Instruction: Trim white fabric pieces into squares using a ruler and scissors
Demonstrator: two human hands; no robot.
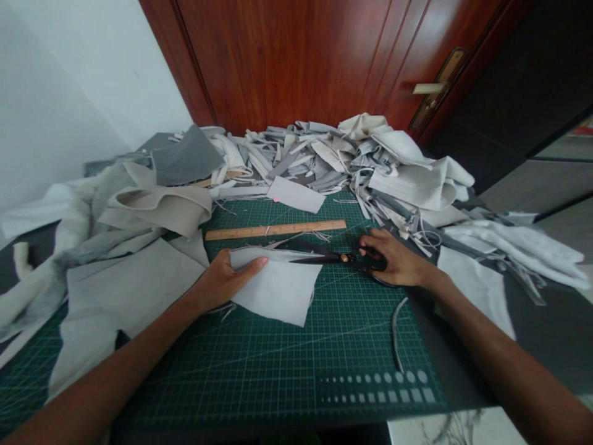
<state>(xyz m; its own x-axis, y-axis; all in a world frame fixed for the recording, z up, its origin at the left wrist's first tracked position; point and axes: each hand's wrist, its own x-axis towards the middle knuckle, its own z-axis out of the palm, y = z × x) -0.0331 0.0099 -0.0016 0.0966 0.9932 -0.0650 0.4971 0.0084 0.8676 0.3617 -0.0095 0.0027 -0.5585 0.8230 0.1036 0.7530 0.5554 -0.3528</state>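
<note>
My left hand (pixel 221 281) grips the left edge of a pale grey fabric piece (pixel 278 290) lying on the green cutting mat (pixel 278 364), thumb on top. Fingers of my right hand (pixel 393 256) are closed through the handles of black scissors (pixel 333 256). The blades point left and meet the fabric's upper edge. A wooden ruler (pixel 275 230) lies just beyond the fabric.
A heap of grey and white fabric scraps (pixel 352 161) fills the back of the table before a red-brown door (pixel 301 55). Larger cloth pieces (pixel 125 272) lie at the left. A thin cut strip (pixel 396 334) lies on the mat at the right.
</note>
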